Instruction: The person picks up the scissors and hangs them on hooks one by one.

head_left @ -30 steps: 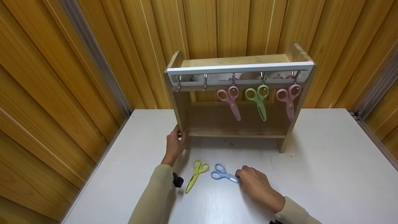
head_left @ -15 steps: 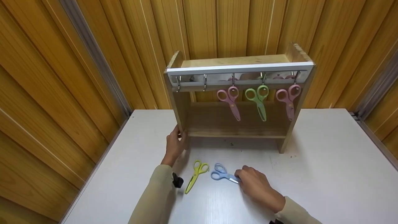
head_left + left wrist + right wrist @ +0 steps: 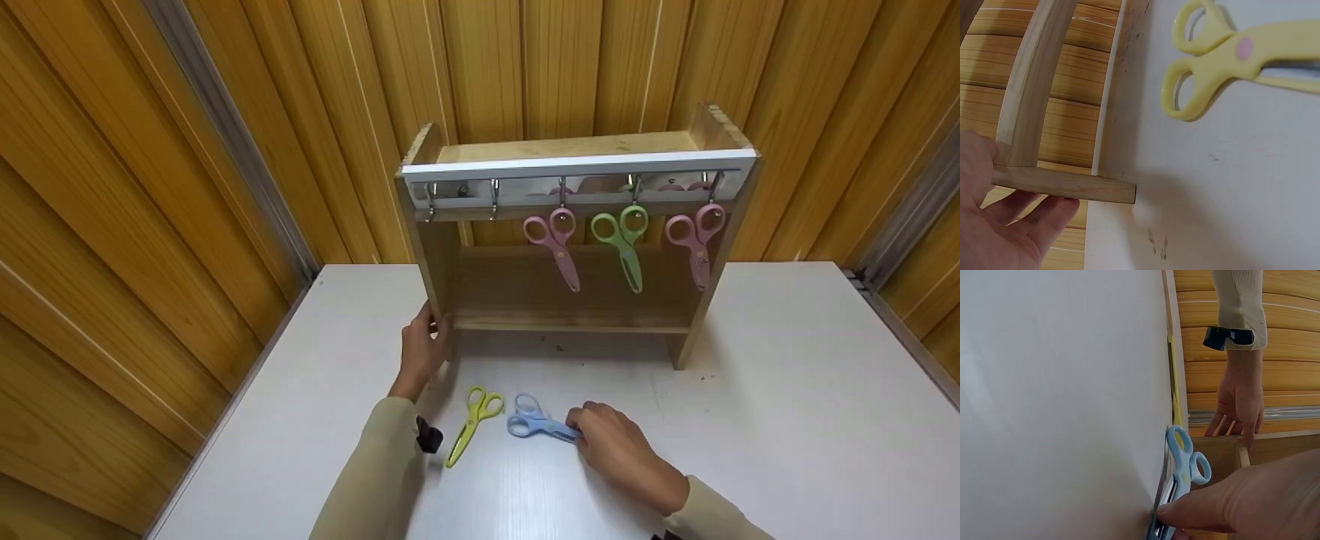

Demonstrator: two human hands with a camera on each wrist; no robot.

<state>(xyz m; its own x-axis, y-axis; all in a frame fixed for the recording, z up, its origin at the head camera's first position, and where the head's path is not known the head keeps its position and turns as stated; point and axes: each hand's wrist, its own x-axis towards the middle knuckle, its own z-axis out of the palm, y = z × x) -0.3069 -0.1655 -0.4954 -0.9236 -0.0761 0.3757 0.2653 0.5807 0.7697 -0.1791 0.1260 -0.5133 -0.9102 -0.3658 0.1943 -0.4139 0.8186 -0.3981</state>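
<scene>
My left hand grips the lower left side panel of the wooden rack; in the left wrist view the fingers curl round that panel. My right hand pinches the blade end of the blue scissors, whose handles point left. The right wrist view shows the thumb on the blue scissors, which stand a little tilted against the white table. Between the hands, the yellow scissors lie flat, handles toward the rack.
From hooks on the rack's white rail hang pink scissors, green scissors and another pink pair. Two left hooks hold nothing. A wood-panelled wall stands behind the white table.
The blue scissors have turned slightly in my right hand, their handles shifting a touch left. My left hand has stayed on the rack.
</scene>
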